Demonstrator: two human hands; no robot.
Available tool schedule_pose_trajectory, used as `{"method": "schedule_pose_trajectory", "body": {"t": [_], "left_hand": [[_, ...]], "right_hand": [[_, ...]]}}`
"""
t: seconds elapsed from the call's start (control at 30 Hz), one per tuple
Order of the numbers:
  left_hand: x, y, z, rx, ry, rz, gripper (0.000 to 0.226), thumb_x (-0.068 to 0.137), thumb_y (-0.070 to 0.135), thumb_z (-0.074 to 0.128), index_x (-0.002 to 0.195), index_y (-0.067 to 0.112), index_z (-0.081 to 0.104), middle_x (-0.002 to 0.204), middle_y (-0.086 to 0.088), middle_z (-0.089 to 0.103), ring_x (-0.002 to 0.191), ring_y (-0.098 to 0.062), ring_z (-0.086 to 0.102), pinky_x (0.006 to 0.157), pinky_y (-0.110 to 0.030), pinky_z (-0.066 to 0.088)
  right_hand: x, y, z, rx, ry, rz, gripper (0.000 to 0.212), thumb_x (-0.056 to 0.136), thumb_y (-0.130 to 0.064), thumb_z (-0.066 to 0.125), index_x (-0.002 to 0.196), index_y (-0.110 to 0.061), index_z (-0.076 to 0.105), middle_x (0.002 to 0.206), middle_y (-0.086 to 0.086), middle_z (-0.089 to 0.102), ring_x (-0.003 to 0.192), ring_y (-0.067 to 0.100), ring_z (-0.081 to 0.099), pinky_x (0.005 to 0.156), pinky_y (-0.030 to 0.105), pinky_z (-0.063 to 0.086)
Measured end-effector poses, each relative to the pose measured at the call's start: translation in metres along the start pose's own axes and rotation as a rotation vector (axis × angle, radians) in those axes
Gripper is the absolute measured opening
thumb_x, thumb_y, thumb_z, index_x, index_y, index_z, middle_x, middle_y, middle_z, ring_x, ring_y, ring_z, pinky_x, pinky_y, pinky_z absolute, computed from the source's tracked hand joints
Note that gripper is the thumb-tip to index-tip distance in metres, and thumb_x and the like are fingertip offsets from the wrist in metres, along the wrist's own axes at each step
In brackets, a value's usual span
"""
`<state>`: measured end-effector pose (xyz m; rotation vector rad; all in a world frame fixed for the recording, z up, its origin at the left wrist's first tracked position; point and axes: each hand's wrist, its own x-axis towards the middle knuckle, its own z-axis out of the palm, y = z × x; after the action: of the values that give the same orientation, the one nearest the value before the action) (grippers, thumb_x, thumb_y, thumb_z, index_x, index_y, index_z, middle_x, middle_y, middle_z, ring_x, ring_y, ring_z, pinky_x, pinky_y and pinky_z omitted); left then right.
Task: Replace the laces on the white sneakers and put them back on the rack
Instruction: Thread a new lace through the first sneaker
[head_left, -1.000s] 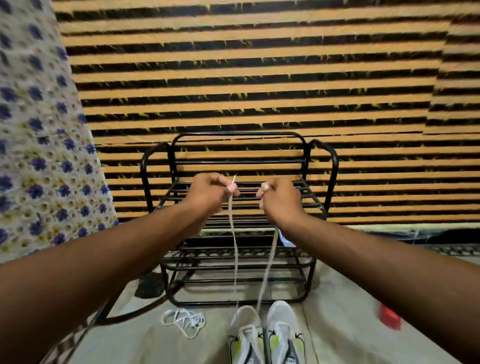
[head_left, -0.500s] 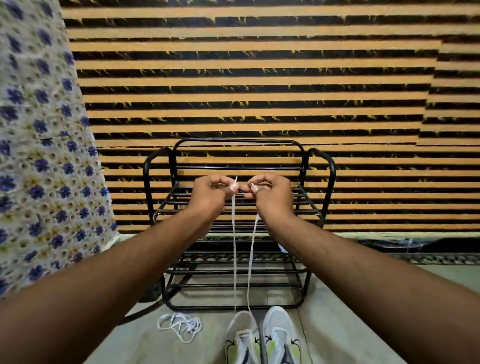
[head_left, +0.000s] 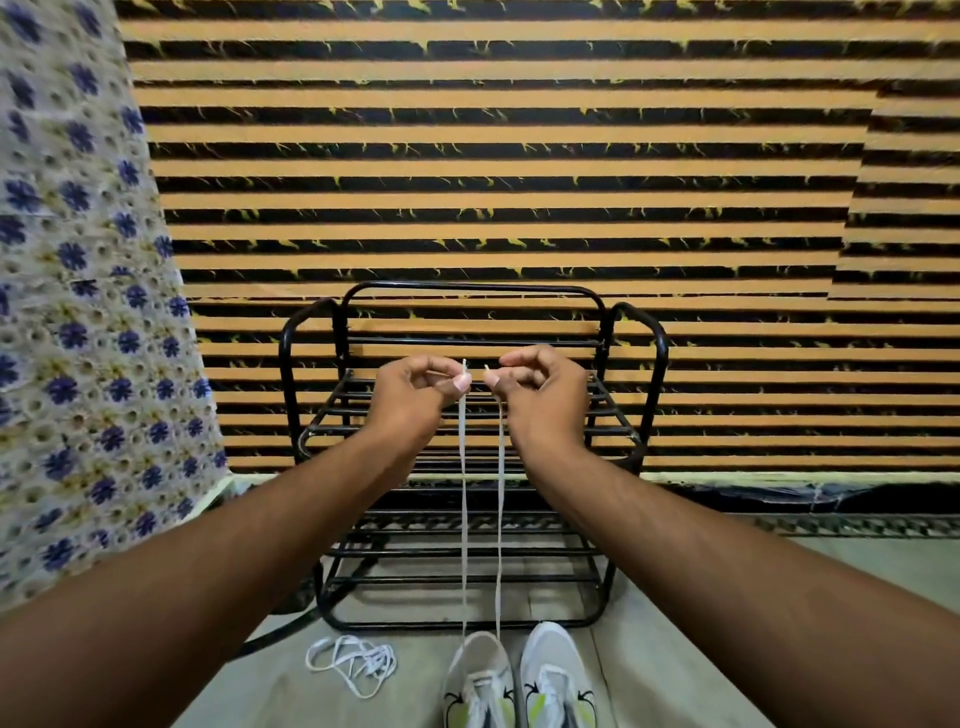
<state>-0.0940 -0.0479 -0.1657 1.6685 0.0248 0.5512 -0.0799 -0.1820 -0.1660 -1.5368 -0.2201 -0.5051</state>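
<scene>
Head view. The left grip (head_left: 415, 395) and right grip (head_left: 540, 395) are raised side by side at the centre of the frame, in front of the top tier of the black shoe rack (head_left: 631, 364). Each pinches one tip of the white lace (head_left: 463, 493) between thumb and forefinger, with the other fingers curled in. The two tips stand close together but do not touch.

My worries from here:
- Only a fingertip pinch holds each tip. One hard tug and a tip slides out, dropping that strand onto the floor.
- Both strands look taut. Pulling higher could lift or tip the sneaker, or drag the lace unevenly through its eyelets and leave one side short.
- The strands hang just in front of the rack's bars, so a forward sway might snag them there.
- A loose lace (head_left: 350, 662) lies tangled on the floor at lower left, near enough to be mistaken for the working one.

From the grips, the lace drops straight down as two near-parallel strands into the left-hand sneaker (head_left: 480, 680) at the bottom centre of the frame. The other sneaker (head_left: 556, 675) sits just beside it, to its right. Both sneakers are on the floor in front of the rack, not yet on it.
</scene>
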Motion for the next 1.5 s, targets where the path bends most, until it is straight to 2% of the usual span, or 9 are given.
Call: {"method": "schedule_pose_trajectory", "body": {"t": [0.13,0.3,0.53,0.83,1.0,1.2,1.4,1.5], "left_hand": [[-0.001,-0.001,0.003,-0.007,-0.012,-0.013,0.003,0.091,0.016,0.077,0.090,0.017,0.074,0.099,-0.004,0.077,0.097,-0.017,0.071,0.066,-0.032,0.051],[-0.005,0.001,0.005,-0.037,-0.042,-0.009,0.004,0.093,0.015,0.074,0.095,0.017,0.076,0.098,0.002,0.078,0.097,-0.013,0.071,0.066,-0.027,0.047],[-0.003,0.000,0.006,-0.050,-0.057,-0.045,0.004,0.097,0.019,0.070,0.095,0.018,0.074,0.100,0.000,0.075,0.103,-0.018,0.067,0.072,-0.035,0.049],[-0.004,0.003,0.009,-0.103,-0.071,-0.099,0.007,0.098,0.014,0.067,0.100,0.016,0.073,0.109,0.000,0.073,0.109,-0.016,0.064,0.077,-0.037,0.047],[-0.004,0.003,0.009,-0.109,-0.071,-0.109,0.007,0.098,0.015,0.068,0.102,0.015,0.074,0.110,-0.001,0.074,0.110,-0.017,0.063,0.077,-0.038,0.047],[-0.004,0.005,0.009,-0.106,-0.079,-0.097,0.008,0.097,0.016,0.068,0.103,0.013,0.073,0.111,-0.002,0.073,0.110,-0.018,0.064,0.078,-0.038,0.049],[-0.004,0.005,0.011,-0.100,-0.085,-0.094,0.008,0.098,0.016,0.067,0.103,0.015,0.074,0.111,-0.002,0.074,0.111,-0.018,0.064,0.078,-0.038,0.048],[-0.005,0.005,0.011,-0.096,-0.085,-0.090,0.010,0.098,0.016,0.067,0.105,0.014,0.074,0.111,-0.001,0.074,0.112,-0.017,0.064,0.077,-0.038,0.048]], "right_hand": [[-0.001,-0.001,0.001,0.032,0.037,0.014,0.020,0.083,-0.002,0.078,0.088,-0.017,0.067,0.076,-0.001,0.075,0.076,0.007,0.074,0.070,0.030,0.063],[-0.002,0.002,0.002,0.045,0.042,0.033,0.023,0.085,0.004,0.075,0.087,-0.017,0.066,0.077,0.002,0.075,0.075,0.007,0.074,0.068,0.033,0.064],[-0.002,-0.002,0.001,-0.017,0.052,-0.050,0.027,0.083,0.000,0.078,0.088,-0.021,0.062,0.078,-0.003,0.073,0.077,0.002,0.071,0.060,0.014,0.052],[-0.003,-0.001,0.002,-0.017,0.062,-0.068,0.026,0.082,-0.003,0.079,0.091,-0.020,0.062,0.080,-0.005,0.074,0.079,0.001,0.071,0.070,0.025,0.058],[-0.003,-0.002,0.002,-0.004,0.049,-0.065,0.025,0.082,-0.005,0.080,0.091,-0.020,0.062,0.081,-0.004,0.075,0.080,0.003,0.072,0.072,0.026,0.058],[-0.005,-0.005,0.001,0.008,0.046,-0.062,0.025,0.082,-0.005,0.080,0.091,-0.020,0.062,0.080,-0.005,0.075,0.080,0.002,0.071,0.070,0.021,0.054],[-0.003,-0.004,0.001,0.015,0.060,-0.040,0.025,0.082,-0.004,0.079,0.090,-0.021,0.062,0.080,-0.005,0.075,0.081,0.003,0.072,0.075,0.030,0.059],[-0.003,-0.004,0.001,0.016,0.062,-0.038,0.025,0.082,-0.005,0.079,0.090,-0.021,0.062,0.080,-0.005,0.075,0.080,0.002,0.072,0.074,0.028,0.059]]}}
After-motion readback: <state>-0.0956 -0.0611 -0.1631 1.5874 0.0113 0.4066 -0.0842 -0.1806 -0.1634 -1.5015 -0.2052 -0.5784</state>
